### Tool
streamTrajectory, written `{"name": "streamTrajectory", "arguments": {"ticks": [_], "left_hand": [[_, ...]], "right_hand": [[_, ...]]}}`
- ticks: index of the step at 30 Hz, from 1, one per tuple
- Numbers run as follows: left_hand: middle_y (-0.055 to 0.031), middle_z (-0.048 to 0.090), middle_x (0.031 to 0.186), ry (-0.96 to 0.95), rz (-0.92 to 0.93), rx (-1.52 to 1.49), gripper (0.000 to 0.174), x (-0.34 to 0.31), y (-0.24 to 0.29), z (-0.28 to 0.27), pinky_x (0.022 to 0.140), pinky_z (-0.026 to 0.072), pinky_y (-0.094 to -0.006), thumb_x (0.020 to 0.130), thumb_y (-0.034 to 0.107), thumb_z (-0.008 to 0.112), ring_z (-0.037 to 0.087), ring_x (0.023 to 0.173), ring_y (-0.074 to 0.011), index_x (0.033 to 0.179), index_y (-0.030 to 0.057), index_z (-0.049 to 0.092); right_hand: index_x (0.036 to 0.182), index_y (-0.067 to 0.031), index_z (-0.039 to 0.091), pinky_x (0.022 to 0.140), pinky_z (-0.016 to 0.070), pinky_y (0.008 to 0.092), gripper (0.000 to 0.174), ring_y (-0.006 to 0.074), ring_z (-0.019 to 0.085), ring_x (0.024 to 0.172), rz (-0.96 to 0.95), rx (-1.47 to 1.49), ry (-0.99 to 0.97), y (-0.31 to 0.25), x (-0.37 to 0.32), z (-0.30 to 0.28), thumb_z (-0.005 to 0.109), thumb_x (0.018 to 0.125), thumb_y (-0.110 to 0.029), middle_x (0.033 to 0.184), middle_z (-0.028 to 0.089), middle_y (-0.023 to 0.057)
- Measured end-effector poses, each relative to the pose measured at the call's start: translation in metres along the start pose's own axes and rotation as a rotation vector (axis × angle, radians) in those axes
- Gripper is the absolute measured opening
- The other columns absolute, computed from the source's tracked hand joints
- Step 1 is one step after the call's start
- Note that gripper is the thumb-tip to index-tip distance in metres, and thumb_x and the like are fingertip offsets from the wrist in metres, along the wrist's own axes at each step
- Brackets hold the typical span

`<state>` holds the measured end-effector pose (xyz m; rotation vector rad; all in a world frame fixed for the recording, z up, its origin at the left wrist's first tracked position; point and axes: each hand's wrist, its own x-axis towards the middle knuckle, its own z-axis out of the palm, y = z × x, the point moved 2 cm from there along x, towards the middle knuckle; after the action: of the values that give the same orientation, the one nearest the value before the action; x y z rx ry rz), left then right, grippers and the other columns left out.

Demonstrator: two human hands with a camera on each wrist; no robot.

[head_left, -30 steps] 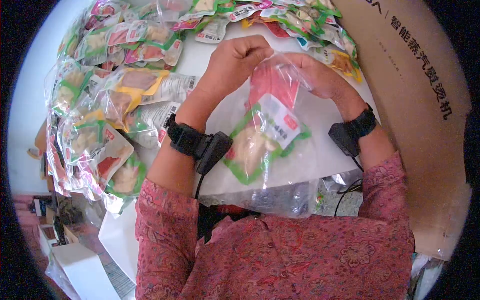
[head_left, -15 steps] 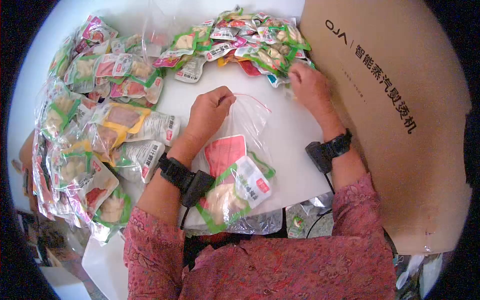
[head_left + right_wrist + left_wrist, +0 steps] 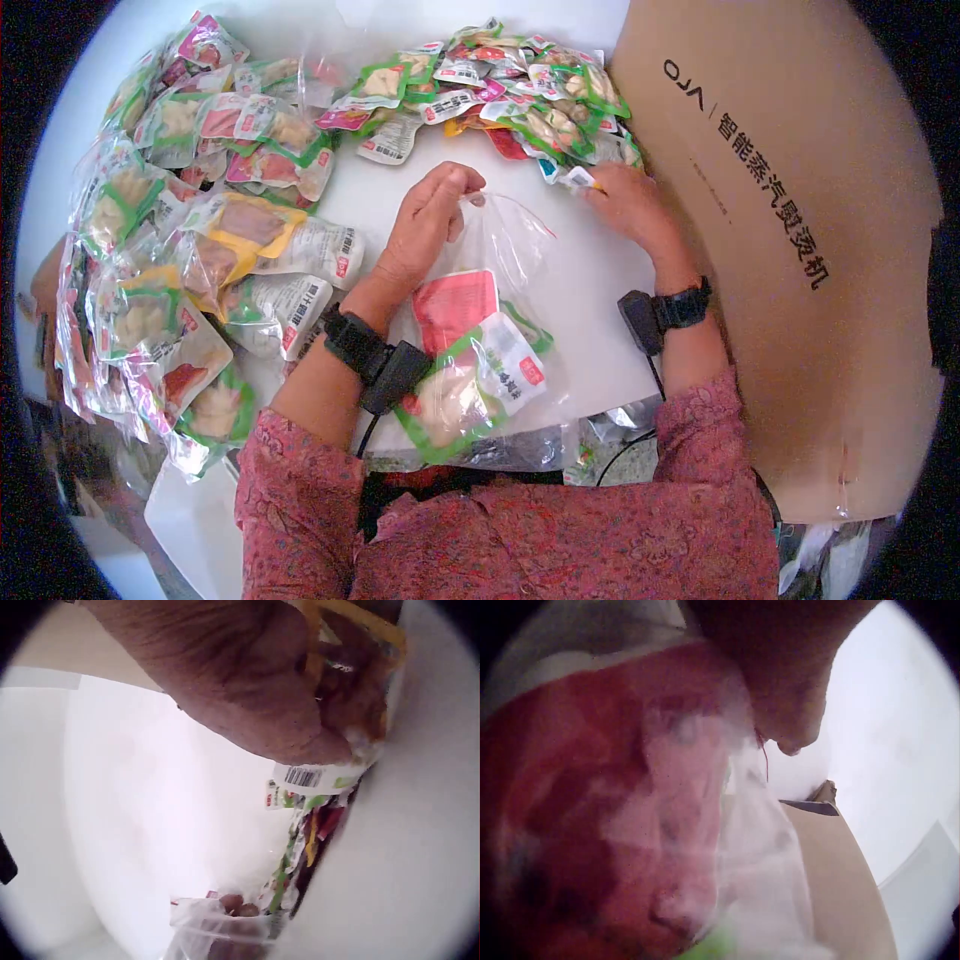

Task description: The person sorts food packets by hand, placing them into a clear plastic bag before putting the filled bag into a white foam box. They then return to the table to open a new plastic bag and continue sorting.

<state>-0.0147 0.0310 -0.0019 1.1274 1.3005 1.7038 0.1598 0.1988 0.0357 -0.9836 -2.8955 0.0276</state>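
Note:
My left hand pinches the top edge of a clear zip bag with a red line along its mouth. Inside the bag show a red packet and a green-edged snack packet with a white label. In the left wrist view the bag's red content fills much of the picture beside the dark left hand. At the right end of the far pile, my right hand grips a yellow-edged snack packet. Its barcode end juts out under the thumb in the right wrist view.
Heaped snack packets lie along the white table's far side. Several filled clear bags crowd the left. A tall cardboard box stands close along the right, beside the right arm.
Both hands were at the bag's mouth; the right hand has left it for the pile at the right and taken hold of a packet. The left hand keeps holding the bag.

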Motion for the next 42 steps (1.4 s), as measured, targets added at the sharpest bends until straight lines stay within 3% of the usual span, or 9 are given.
{"name": "streamTrajectory", "arguments": {"ticks": [2,4,10,14,18,21,24,32,42], "left_hand": [[-0.0001,0.054,0.076,-0.023,-0.033,-0.091,0.016,0.001,-0.009,-0.001,0.048,0.0301,-0.0190,0.086,0.018,0.048,0.038,0.055,-0.0045,0.094,0.0052,0.053],[0.0007,0.053,0.078,-0.173,0.015,-0.022,0.012,0.001,-0.014,0.003,0.049,0.0316,-0.0181,0.084,0.013,0.047,0.039,0.056,-0.0033,0.094,0.0069,0.052],[0.0025,0.051,0.085,-0.303,0.166,0.391,0.013,-0.012,-0.004,0.027,0.050,0.0360,-0.0195,0.081,0.006,0.050,0.039,0.056,-0.0037,0.094,0.0084,0.052],[-0.0087,0.056,0.088,-0.178,0.286,0.697,0.023,-0.016,-0.002,0.035,0.067,0.0445,-0.0304,0.079,0.019,0.056,0.056,0.076,-0.0221,0.099,0.0087,0.052],[-0.0121,0.056,0.093,-0.162,0.175,0.647,0.033,-0.018,0.005,0.035,0.071,0.0445,-0.0332,0.080,0.027,0.057,0.057,0.080,-0.0248,0.104,0.0057,0.051],[-0.0119,0.056,0.096,-0.057,0.074,0.478,0.041,-0.007,-0.018,0.026,0.074,0.0443,-0.0302,0.080,0.028,0.058,0.057,0.084,-0.0202,0.109,0.0015,0.048],[-0.0080,0.057,0.094,-0.157,-0.108,-0.085,0.039,-0.004,-0.026,0.020,0.076,0.0442,-0.0280,0.081,0.023,0.057,0.056,0.086,-0.0152,0.111,-0.0004,0.047],[-0.0058,0.057,0.100,-0.416,-0.397,-0.365,0.030,-0.013,-0.002,0.028,0.081,0.0439,-0.0273,0.083,0.014,0.055,0.055,0.086,-0.0120,0.108,-0.0010,0.050],[-0.0025,0.061,0.087,-0.191,-0.207,-0.224,0.019,-0.007,-0.015,0.022,0.065,0.0456,-0.0225,0.082,0.014,0.056,0.056,0.072,-0.0084,0.098,0.0041,0.057]], "right_hand": [[0.094,-0.0042,0.055,0.068,0.0466,0.0378,0.029,0.0283,0.059,0.077,-0.114,0.101,0.149,-0.007,-0.002,-0.003,0.056,0.077,-0.028,0.090,0.060,0.0163],[0.088,-0.0038,0.055,0.061,0.0466,0.0300,0.021,0.0186,0.058,0.068,0.273,0.840,0.031,-0.021,-0.009,-0.015,0.053,0.082,-0.024,0.080,0.059,0.0113],[0.087,-0.0042,0.054,0.060,0.0461,0.0249,0.020,0.0120,0.056,0.067,0.090,1.648,0.264,-0.012,0.008,0.017,0.050,0.085,-0.023,0.077,0.057,0.0043],[0.087,-0.0062,0.054,0.065,0.0464,0.0260,0.020,0.0125,0.056,0.072,0.100,1.738,0.249,-0.035,-0.002,0.020,0.049,0.086,-0.025,0.079,0.057,0.0034],[0.102,-0.0038,0.055,0.077,0.0447,0.0310,0.027,0.0161,0.054,0.091,0.009,1.822,0.011,-0.066,-0.010,0.022,0.047,0.087,-0.024,0.099,0.057,0.0066],[0.106,0.0008,0.053,0.078,0.0413,0.0264,0.030,0.0122,0.051,0.092,-0.358,1.135,0.240,-0.076,-0.012,0.021,0.050,0.086,-0.021,0.102,0.055,0.0058],[0.106,0.0009,0.053,0.073,0.0421,0.0229,0.029,0.0100,0.051,0.091,-0.261,0.888,0.455,-0.064,-0.010,0.018,0.051,0.085,-0.018,0.101,0.055,0.0055],[0.097,-0.0023,0.057,0.067,0.0448,0.0233,0.023,0.0081,0.054,0.078,-0.116,1.448,0.153,-0.049,-0.005,0.024,0.056,0.083,-0.020,0.087,0.059,0.0022],[0.094,-0.0007,0.058,0.068,0.0444,0.0234,0.027,0.0082,0.055,0.075,-0.072,1.608,0.141,-0.054,-0.003,0.031,0.054,0.084,-0.026,0.083,0.059,0.0021]]}}
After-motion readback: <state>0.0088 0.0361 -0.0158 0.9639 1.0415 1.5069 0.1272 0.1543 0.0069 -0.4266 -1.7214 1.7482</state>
